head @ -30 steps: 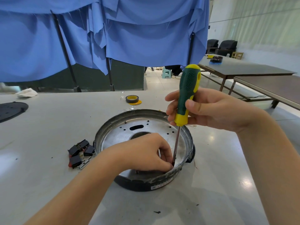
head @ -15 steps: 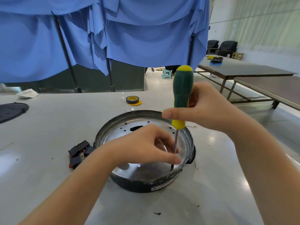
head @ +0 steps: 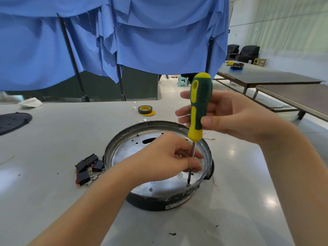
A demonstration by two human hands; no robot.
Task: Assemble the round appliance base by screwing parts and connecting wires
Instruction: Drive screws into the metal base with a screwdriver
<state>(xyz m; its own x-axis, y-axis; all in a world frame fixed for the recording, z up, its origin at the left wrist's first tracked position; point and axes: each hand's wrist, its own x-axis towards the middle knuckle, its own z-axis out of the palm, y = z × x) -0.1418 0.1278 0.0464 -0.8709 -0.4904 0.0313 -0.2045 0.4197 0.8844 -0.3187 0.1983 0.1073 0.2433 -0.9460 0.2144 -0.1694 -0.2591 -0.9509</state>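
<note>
The round appliance base (head: 127,150), a shiny metal pan in a black ring, sits on the grey table in front of me. A green and yellow screwdriver (head: 199,103) stands almost upright with its tip at a hole near the pan's front right rim. My right hand (head: 230,116) grips the handle between thumb and fingers. My left hand (head: 168,158) reaches into the pan and pinches the steel shaft low down, covering the pan's middle. A thin wire with a ring terminal (head: 210,139) lies just behind the base.
Several black binder clips (head: 87,169) lie left of the base. A roll of tape (head: 145,110) sits behind it, a black round plate (head: 12,121) at the far left. Blue cloth hangs across the back; dark tables stand to the right.
The screwdriver has straightened from a rightward lean to nearly upright. My right hand has turned on the handle, and my left hand has slid up to pinch the shaft.
</note>
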